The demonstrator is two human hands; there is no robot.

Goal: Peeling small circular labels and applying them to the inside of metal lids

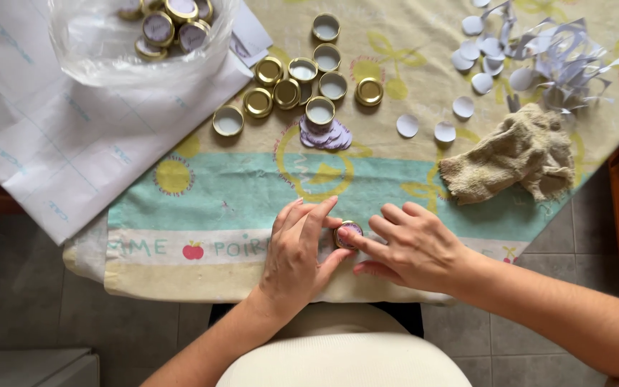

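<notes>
1. Both hands meet at the near edge of the table: my left hand [296, 252] is loosely curled with its fingers laid beside and over a small gold lid [347, 234], and my right hand [411, 247] presses on it with the forefinger, the other fingers spread flat. Neither hand is closed round it; the lid is pinned between fingertips on the tablecloth [252, 188].
2. That lid carries a round purple-white sticker, which I judge could go on off-centre or creased if the forefinger slides sideways while pressing.
3. It sits close to the table's front edge, so a slip of the fingertips could flick it off onto the tiled floor [30, 301].
4. Loose lids [288, 82] lie well apart higher up, one standing on a small stack of stickers [327, 136]; a careless reach could knock that one over and scatter the stack.
5. Cut paper circles [444, 131] and paper scraps [560, 57] lie unweighted near a beige cloth [521, 159]; a sleeve or a draught could shift them.
6. A clear bag [137, 43] of finished lids slumps open at the far left, and could spill if tugged.
</notes>
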